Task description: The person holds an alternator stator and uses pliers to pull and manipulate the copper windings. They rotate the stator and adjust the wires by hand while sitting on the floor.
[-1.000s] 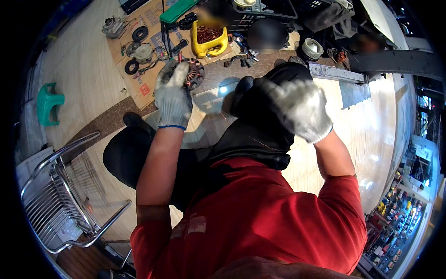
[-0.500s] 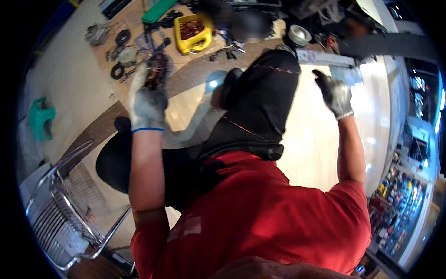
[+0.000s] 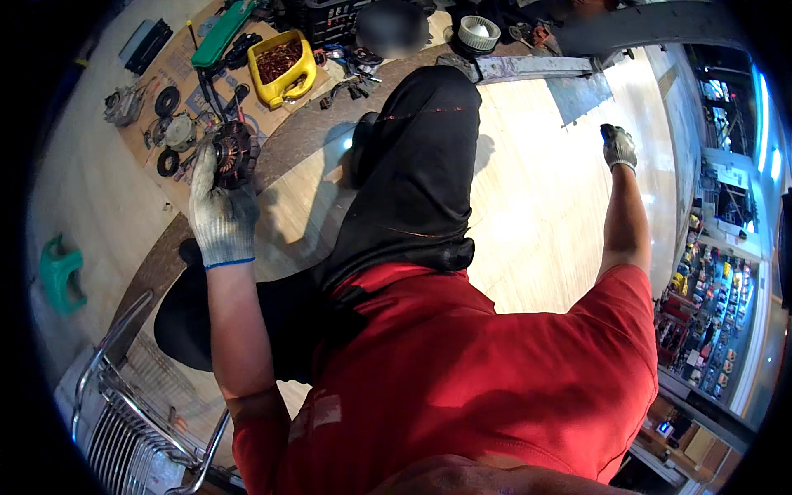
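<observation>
My left hand, in a whitish work glove with a blue cuff edge, grips a round dark motor part with copper windings. It holds the part above the cardboard, near a round pale metal housing and black rings. Far out to the right, over the pale floor, is my right hand in a worn glove with dark fingertips. Its fingers look curled in. Whatever lies inside them, if anything, is hidden.
A yellow cut-open container holds copper-coloured bits. Near it are a green case, small tools and a white ribbed round part. A metal beam stands ahead, a green stool at left, a metal-framed chair lower left.
My view has shifted, so the cardboard and tools sit further left. My right arm has reached further out to the right. The motor part stays in my left hand and now shows its windings clearly.
</observation>
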`<state>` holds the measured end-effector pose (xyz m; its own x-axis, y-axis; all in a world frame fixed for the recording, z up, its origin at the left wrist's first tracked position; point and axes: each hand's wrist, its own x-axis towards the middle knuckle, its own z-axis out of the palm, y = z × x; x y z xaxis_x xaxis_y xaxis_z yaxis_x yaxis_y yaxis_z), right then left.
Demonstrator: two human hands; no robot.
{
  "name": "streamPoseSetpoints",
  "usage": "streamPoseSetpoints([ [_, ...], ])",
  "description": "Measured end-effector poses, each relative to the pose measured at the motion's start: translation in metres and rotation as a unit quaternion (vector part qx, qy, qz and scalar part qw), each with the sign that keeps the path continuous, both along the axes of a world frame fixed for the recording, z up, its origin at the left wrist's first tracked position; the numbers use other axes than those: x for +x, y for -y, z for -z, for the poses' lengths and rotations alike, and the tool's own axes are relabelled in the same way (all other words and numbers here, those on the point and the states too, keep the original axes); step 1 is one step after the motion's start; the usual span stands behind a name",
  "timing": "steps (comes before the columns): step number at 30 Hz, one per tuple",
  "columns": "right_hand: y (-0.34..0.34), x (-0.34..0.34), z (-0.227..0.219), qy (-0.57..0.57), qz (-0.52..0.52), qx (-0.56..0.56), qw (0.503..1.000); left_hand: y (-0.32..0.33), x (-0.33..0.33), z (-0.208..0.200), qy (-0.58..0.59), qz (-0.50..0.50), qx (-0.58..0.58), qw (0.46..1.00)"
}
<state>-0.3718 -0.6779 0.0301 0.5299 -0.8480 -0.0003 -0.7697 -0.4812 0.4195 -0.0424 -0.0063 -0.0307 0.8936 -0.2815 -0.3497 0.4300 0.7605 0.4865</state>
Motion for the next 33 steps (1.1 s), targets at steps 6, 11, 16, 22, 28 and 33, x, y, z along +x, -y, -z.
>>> streamPoseSetpoints([
  [6,-0.006,0.049,0.019,-0.057,-0.06,0.162,0.983,0.008,-0.008,-0.007,0.029,-0.006,0.043,0.999],
  [11,-0.203,0.171,-0.021,0.267,-0.333,0.069,0.902,0.012,-0.015,-0.012,0.018,-0.037,0.063,0.997],
  [16,-0.421,0.237,-0.019,0.274,-0.507,0.28,0.768,0.013,-0.016,-0.017,0.007,-0.017,0.045,0.999],
  [22,-0.484,0.27,-0.006,0.064,-0.426,0.408,0.805,0.006,-0.017,-0.015,0.139,-0.006,0.147,0.979],
  [28,-0.377,0.236,-0.008,0.107,-0.622,0.212,0.746,0.001,-0.021,-0.024,0.021,0.071,0.095,0.993],
  [33,-0.24,0.185,-0.022,0.09,-0.597,0.104,0.79,-0.016,0.003,-0.006,-0.054,0.037,0.073,0.995],
])
